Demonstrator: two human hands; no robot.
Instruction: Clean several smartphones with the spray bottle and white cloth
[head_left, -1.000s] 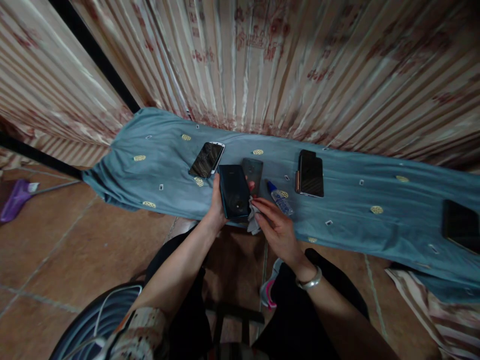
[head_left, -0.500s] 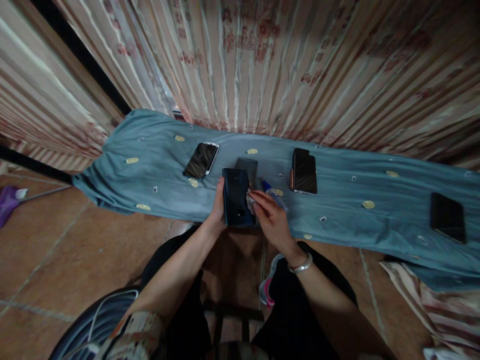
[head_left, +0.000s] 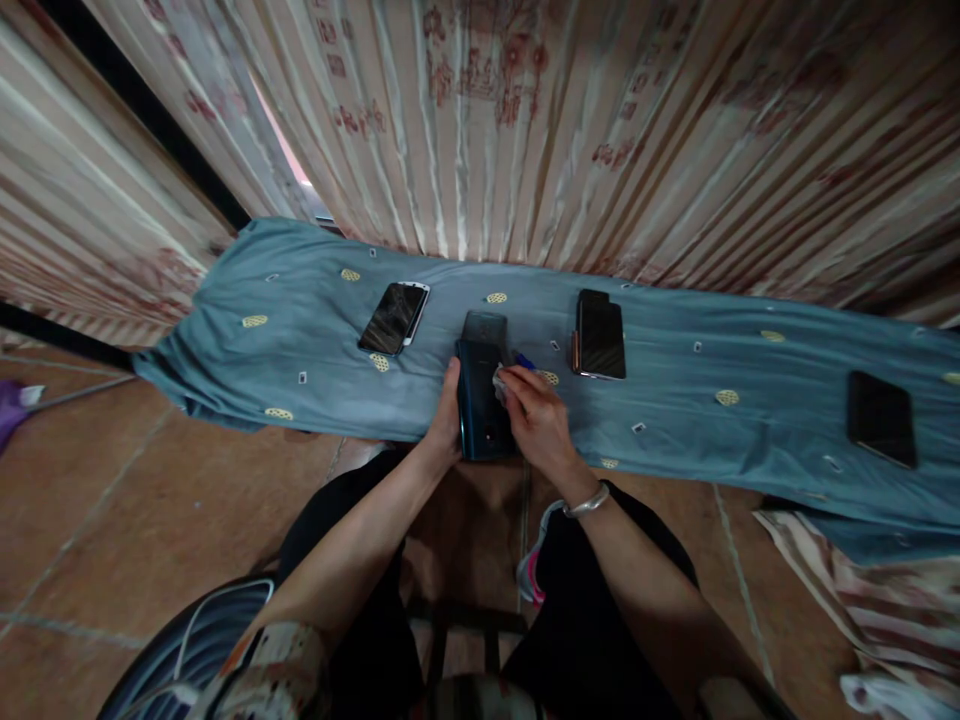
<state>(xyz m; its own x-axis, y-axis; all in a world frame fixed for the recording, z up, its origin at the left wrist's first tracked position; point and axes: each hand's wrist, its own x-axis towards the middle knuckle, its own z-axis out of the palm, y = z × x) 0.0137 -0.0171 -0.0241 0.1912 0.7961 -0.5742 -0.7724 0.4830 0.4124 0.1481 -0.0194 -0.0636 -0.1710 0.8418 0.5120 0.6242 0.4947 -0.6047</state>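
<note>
A dark blue smartphone (head_left: 480,400) is held back side up over the near edge of the cloth-covered surface. My left hand (head_left: 444,418) grips its left edge, the thumb along the side. My right hand (head_left: 541,418) pinches a small crumpled pale wipe (head_left: 500,382) against the right edge of the phone. Beyond the phone lies a clear phone case (head_left: 486,326), partly covered by it. A blue-capped bottle (head_left: 523,361) rests to the right, mostly hidden behind my right hand.
Two overlapping phones (head_left: 394,318) lie to the left on the blue cloth (head_left: 330,380). More stacked phones (head_left: 601,338) lie right of centre, and one dark phone (head_left: 882,418) sits far right. A pleated curtain (head_left: 480,130) hangs behind. A round fan-like object (head_left: 176,650) stands lower left.
The phone has shifted slightly right and tilted in my left hand. My right hand has moved a little with the wipe and now covers more of the bottle. The view has shifted slightly.
</note>
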